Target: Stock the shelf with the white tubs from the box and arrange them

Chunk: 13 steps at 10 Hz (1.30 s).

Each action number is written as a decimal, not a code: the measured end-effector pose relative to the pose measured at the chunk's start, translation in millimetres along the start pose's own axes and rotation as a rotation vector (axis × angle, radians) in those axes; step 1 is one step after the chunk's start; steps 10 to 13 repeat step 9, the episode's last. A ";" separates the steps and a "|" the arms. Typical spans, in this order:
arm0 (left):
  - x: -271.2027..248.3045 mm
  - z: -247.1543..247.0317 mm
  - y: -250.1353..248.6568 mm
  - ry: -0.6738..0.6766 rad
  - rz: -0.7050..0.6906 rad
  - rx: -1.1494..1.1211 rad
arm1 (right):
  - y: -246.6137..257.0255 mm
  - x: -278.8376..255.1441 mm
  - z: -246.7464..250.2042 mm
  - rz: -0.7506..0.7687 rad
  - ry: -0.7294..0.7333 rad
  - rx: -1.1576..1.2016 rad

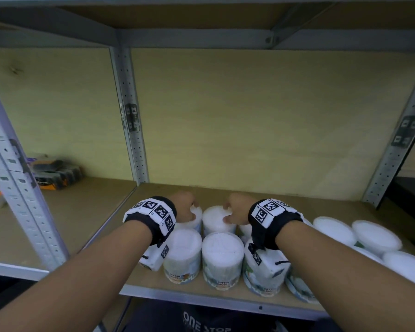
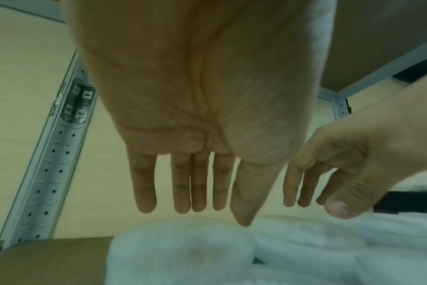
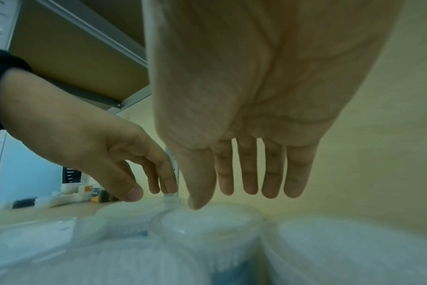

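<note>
Arranging step: left hand (image 1: 185, 207) and right hand (image 1: 236, 209), fingers extended and empty, hover over the round white plastic tubs (image 1: 222, 256); next, nudge rear tubs square with these.

We note white tubs (image 1: 222, 252) with printed labels in blue, green and orange. The shelf (image 1: 86, 219) board is tan; its back panel (image 1: 261, 121) pale yellow. Uprights (image 1: 130, 111) are grey, perforated. Wristbands (image 1: 153, 214) carry black-and-white square markers.

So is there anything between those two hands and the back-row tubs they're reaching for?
Nothing visible. The left hand hangs just above the back-left tub and the right hand above the back-middle tub, fingers straight, with only air under the fingertips. The front-row tubs sit under the wrists, not in the way.
</note>
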<state>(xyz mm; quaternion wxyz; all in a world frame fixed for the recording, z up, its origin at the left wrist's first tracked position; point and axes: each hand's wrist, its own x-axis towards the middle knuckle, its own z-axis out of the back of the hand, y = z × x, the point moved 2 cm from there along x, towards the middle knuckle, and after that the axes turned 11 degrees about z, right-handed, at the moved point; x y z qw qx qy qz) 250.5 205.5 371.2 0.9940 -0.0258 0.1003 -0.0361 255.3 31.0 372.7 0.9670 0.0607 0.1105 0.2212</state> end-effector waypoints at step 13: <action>-195.8 -16.8 -66.8 -0.378 -0.216 -0.648 | -10.2 -257.4 28.6 0.207 -0.584 0.230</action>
